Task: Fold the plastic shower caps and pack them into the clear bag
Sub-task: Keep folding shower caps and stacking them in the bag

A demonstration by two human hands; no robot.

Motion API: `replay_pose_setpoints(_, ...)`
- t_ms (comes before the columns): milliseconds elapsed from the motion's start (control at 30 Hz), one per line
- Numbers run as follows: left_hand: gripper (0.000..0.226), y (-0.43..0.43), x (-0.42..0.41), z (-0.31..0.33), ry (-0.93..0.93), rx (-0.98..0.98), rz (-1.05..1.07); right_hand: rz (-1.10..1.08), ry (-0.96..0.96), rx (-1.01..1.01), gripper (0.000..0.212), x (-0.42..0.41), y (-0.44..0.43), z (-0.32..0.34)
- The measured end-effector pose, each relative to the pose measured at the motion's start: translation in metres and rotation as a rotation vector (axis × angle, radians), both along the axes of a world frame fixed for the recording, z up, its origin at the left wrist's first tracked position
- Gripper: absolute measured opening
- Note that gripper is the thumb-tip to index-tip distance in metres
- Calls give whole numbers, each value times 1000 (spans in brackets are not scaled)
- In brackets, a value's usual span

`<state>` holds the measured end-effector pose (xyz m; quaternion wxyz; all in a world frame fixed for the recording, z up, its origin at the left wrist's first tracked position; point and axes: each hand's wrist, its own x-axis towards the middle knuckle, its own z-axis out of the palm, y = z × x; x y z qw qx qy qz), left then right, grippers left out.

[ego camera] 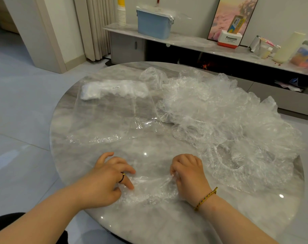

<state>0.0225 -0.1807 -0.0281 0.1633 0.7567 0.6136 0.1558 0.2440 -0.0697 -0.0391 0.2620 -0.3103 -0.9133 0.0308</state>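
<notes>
While right hand (189, 173) pinches edge, cap (149, 186) lies left-right.

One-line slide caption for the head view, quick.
Left hand presses and right hand pinches a shower cap on the marble table; clear bag behind, loose cap pile at right.

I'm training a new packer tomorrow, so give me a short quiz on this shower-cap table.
1. True or false: the clear bag already holds folded caps at its far end.
2. What does the right hand do to the cap nearest the person? A. pinches it B. hovers above it C. lies flat beside it
3. Fill in: the heap of loose caps lies to the bag's ___.
Key: 1 true; 2 A; 3 right.
</notes>
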Motion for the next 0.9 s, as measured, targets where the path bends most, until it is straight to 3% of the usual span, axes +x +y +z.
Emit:
replay_pose_setpoints(33,51,-4,2,6,32,20,-25,32,9,41,39,1,1,2)
replay_pose_setpoints(133,35,-14,7,18,207,13,-18,112,-22,106,24,4,-2,8)
replay_pose_setpoints(233,64,-12,21,16,198,169,68,107,-137,103,24,7,-7,7)
replay_pose_setpoints(333,39,-11,41,11,197,148,39,95,-180,60,26,6,-12,5)
replay_pose_setpoints(433,70,-11,49,-5,266,133,31,183,-136,22,31,6,-18,8)
replay_pose_setpoints(533,80,-15,51,-14,263,163,87,292,-130,58,27,1,-31,13)
replay_pose_setpoints(633,64,-18,52,-17,287,196,120,356,-224,121,13,-1,-41,11)
replay_pose_setpoints(767,54,-22,56,-26,414,261,141,317,-291,29,23,11,-46,7)
replay_pose_setpoints(867,46,-29,59,-24,436,118,158,236,-286,-68,28,14,-56,8)
replay_pose_setpoints(900,57,-29,60,-16,412,46,182,190,-278,-84,30,13,-60,11)
